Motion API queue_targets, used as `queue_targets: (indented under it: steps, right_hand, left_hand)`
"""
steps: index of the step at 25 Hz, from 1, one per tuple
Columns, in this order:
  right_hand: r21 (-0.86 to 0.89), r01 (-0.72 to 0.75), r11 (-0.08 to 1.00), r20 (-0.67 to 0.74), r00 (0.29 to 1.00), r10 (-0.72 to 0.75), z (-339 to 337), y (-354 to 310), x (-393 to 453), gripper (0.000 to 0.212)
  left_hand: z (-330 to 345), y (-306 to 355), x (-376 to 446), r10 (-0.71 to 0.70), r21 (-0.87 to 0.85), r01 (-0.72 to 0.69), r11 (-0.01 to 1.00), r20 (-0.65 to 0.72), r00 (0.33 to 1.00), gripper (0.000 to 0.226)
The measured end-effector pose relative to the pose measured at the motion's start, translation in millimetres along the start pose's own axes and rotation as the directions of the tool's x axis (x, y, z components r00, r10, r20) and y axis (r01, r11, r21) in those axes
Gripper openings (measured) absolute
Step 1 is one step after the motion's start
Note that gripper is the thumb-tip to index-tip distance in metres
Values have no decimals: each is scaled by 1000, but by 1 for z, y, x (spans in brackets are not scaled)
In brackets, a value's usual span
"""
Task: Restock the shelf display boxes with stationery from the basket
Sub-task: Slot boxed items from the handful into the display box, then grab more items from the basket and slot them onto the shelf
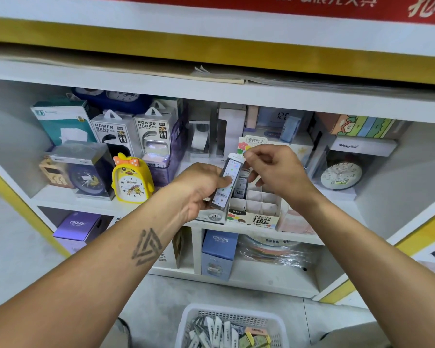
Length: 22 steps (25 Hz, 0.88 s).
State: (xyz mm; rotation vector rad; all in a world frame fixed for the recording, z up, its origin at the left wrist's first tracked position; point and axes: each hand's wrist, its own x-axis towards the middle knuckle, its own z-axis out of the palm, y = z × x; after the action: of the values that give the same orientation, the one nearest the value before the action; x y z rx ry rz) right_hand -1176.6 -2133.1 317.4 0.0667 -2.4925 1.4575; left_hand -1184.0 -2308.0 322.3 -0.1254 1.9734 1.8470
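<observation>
Left hand [201,189] grips lead cases [227,183] while right hand [274,169] pinches one's top, feeding the display box [255,209] at five o'clock.

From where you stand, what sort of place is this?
Most likely a stationery or general goods shop: white shelves hold boxed power banks and alarm clocks, a divided display box of pencil leads sits at the shelf front, and a stock basket waits below.

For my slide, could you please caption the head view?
Both hands, left hand and right hand, hold a lead-refill case above the divided display box; the basket waits below.
</observation>
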Motion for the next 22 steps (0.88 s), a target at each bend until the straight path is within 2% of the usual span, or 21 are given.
queue_targets:
  steps: [2, 4, 5, 7, 8, 11, 14, 16, 22]
  right_hand:
    - [144, -42, 989, 67, 997, 33, 2, -4, -2, 9]
    - [130, -29, 991, 33, 999, 25, 1, -5, -2, 12]
    - [68, -8, 998, -8, 1000, 9, -1, -4, 0, 14]
    - [-127, 54, 990, -73, 995, -64, -8, 0, 0, 15]
    - [-210, 87, 974, -87, 990, -107, -12, 3, 0, 15]
    - [-323, 172, 931, -60, 978, -201, -13, 6, -5, 15]
    - [-407, 215, 888, 6, 973, -232, -11, 11, -7, 19]
    - [-442, 236, 865, 52, 970, -239, -11, 14, -8, 22]
    - [-365, 226, 903, 108, 974, -201, -10, 18, -11, 23]
  left_hand:
    - [3, -4, 1, 16, 44, -17, 999, 17, 1000, 5]
    - [6, -10, 5, 57, 177, -53, 983, -16, 998, 17]
    - [7, -13, 8, 120, 338, -99, 936, -41, 992, 20]
    - [9, -18, 9, 261, 673, -157, 723, -55, 964, 14]
    - [11, -19, 6, 304, 758, -180, 627, -25, 952, 8]
    - [16, -26, 2, 327, 842, -298, 449, 155, 932, 14]
    - [20, -39, 3, 284, 891, -383, 244, 312, 906, 26]
    - [23, -43, 3, 247, 892, -407, 198, 357, 901, 31]
    - [24, -45, 3, 223, 892, -413, 183, 372, 901, 38]
